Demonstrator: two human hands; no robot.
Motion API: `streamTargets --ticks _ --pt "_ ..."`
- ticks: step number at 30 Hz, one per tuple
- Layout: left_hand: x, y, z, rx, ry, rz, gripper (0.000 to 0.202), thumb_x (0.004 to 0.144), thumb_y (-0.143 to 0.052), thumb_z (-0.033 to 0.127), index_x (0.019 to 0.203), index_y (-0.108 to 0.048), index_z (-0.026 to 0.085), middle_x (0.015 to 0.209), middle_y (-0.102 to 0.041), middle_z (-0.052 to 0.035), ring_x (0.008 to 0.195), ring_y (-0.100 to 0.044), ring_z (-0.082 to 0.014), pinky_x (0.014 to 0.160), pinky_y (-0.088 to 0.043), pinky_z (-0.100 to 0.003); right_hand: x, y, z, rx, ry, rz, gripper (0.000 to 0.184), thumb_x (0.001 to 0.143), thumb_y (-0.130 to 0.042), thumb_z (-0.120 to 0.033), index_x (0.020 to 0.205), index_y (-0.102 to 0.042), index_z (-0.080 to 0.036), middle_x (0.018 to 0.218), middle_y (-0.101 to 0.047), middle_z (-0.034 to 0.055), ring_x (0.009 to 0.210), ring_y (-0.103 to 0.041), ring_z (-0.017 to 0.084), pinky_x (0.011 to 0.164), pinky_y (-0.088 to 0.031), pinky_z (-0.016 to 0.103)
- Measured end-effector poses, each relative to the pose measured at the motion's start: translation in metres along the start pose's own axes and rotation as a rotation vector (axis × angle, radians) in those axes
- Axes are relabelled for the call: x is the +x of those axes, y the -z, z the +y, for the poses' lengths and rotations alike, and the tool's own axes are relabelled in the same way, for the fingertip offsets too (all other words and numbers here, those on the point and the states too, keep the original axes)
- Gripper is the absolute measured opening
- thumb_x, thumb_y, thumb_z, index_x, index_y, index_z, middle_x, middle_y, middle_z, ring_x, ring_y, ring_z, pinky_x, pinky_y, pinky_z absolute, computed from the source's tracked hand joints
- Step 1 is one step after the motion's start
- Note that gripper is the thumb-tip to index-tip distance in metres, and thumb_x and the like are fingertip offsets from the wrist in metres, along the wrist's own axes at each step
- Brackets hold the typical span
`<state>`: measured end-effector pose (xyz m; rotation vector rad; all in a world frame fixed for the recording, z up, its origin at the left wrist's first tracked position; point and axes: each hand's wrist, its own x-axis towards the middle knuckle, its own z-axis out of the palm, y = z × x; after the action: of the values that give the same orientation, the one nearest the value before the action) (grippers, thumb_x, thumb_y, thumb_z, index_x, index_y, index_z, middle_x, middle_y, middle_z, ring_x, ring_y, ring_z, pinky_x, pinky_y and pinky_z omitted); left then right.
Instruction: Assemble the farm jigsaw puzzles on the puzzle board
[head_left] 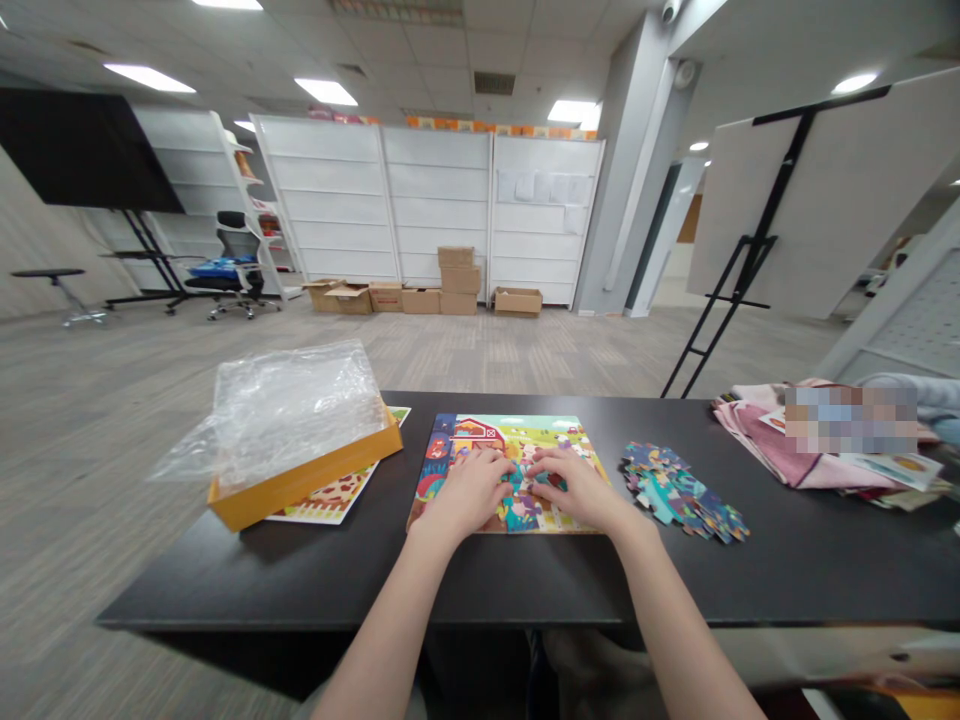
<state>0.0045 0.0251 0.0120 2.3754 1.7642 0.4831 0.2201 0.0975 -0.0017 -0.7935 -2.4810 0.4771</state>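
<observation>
A colourful farm-scene puzzle board (551,428) lies flat before me, with a red barn at its upper left. Teal jigsaw pieces (523,512) sit on its lower middle, between my hands. My left hand (474,487) rests palm down over the board, fingers spread and bent, the tips beside the teal patch. From the right, my right hand (574,487) reaches in with thumb and forefinger curled at a small teal puzzle piece (534,474), partly hidden by the fingers. More loose jigsaw pieces (679,490) lie in a heap to the right of the board.
On the left, an orange box lid (311,480) leans with clear plastic wrap (300,405) in it, over a printed sheet (330,498). Folded pink cloth (780,445) and cards lie at the right end of the black table (517,585). An easel-like stand (739,265) rises behind.
</observation>
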Motion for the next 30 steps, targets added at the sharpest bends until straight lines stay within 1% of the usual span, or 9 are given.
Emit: streamTargets --ticks 7,11,13,17,19,21,24,26,30 --pt "0.0 0.0 0.001 0.009 -0.01 0.011 0.021 0.094 -0.056 0.025 0.113 -0.066 0.023 0.12 -0.063 -0.0079 0.115 -0.056 -0.0251 0.103 -0.043 -0.041 -0.001 -0.001 0.004 -0.077 -0.016 0.001 0.019 0.088 -0.066 -0.025 0.104 -0.076 -0.024 0.125 -0.067 0.0119 0.118 -0.061 0.029 0.103 -0.046 0.048" --pt "0.0 -0.001 0.001 0.003 0.0 0.018 0.02 0.094 -0.056 0.026 0.112 -0.066 0.022 0.12 -0.062 -0.0086 0.115 -0.056 -0.0255 0.103 -0.043 -0.042 0.0 -0.003 0.003 -0.092 -0.01 -0.012 0.017 0.089 -0.064 -0.024 0.1 -0.076 -0.025 0.123 -0.068 0.0108 0.116 -0.062 0.028 0.102 -0.046 0.046" --pt "0.0 -0.001 0.001 -0.002 -0.003 0.017 0.021 0.094 -0.056 0.025 0.112 -0.066 0.022 0.12 -0.062 -0.0086 0.115 -0.056 -0.0253 0.103 -0.043 -0.042 -0.001 -0.002 0.0 -0.08 -0.02 0.001 0.018 0.088 -0.065 -0.026 0.103 -0.075 -0.024 0.124 -0.067 0.0106 0.115 -0.062 0.027 0.101 -0.047 0.045" --pt "0.0 0.001 0.002 0.001 -0.01 0.02 0.02 0.094 -0.057 0.025 0.11 -0.067 0.022 0.119 -0.063 -0.0087 0.114 -0.057 -0.0256 0.102 -0.044 -0.042 -0.005 0.015 -0.002 -0.046 -0.068 0.073 0.032 0.085 -0.069 -0.032 0.116 -0.069 -0.023 0.122 -0.068 0.0097 0.114 -0.061 0.027 0.101 -0.046 0.043" --pt "0.0 0.001 0.002 0.003 -0.01 0.017 0.019 0.094 -0.057 0.025 0.11 -0.067 0.021 0.117 -0.064 -0.0087 0.114 -0.057 -0.0256 0.102 -0.044 -0.041 -0.01 0.027 0.0 -0.052 -0.105 0.096 0.031 0.084 -0.069 -0.032 0.114 -0.069 -0.023 0.12 -0.069 0.009 0.115 -0.06 0.027 0.1 -0.046 0.043" --pt "0.0 0.001 0.002 0.007 -0.011 0.016 0.02 0.094 -0.057 0.025 0.111 -0.067 0.021 0.117 -0.064 -0.0087 0.114 -0.057 -0.0256 0.102 -0.044 -0.041 -0.015 0.039 0.006 -0.063 -0.146 0.059 0.028 0.082 -0.07 -0.032 0.109 -0.07 -0.023 0.121 -0.069 0.0086 0.113 -0.061 0.028 0.1 -0.045 0.043" --pt "0.0 0.001 0.002 0.018 -0.008 0.024 0.021 0.094 -0.057 0.026 0.111 -0.067 0.021 0.119 -0.064 -0.0086 0.114 -0.057 -0.0258 0.102 -0.044 -0.041 -0.023 0.048 0.014 -0.059 -0.207 -0.049 0.028 0.078 -0.073 -0.029 0.105 -0.07 -0.022 0.115 -0.071 0.008 0.108 -0.063 0.028 0.097 -0.045 0.043" --pt "0.001 0.0 0.002 0.024 -0.004 0.03 0.021 0.094 -0.056 0.027 0.112 -0.067 0.022 0.12 -0.064 -0.0085 0.115 -0.057 -0.026 0.101 -0.045 -0.041 -0.027 0.049 0.017 -0.041 -0.254 -0.07 0.033 0.076 -0.073 -0.029 0.108 -0.069 -0.021 0.112 -0.072 0.0078 0.105 -0.064 0.028 0.095 -0.046 0.042" --pt "0.002 -0.001 0.004 0.037 0.0 0.034 0.022 0.094 -0.055 0.026 0.112 -0.067 0.022 0.121 -0.064 -0.009 0.116 -0.057 -0.0267 0.102 -0.044 -0.042 -0.028 0.042 0.016 0.009 -0.288 -0.049 0.048 0.075 -0.074 -0.029 0.121 -0.066 -0.023 0.12 -0.07 0.0084 0.108 -0.063 0.028 0.097 -0.046 0.042"
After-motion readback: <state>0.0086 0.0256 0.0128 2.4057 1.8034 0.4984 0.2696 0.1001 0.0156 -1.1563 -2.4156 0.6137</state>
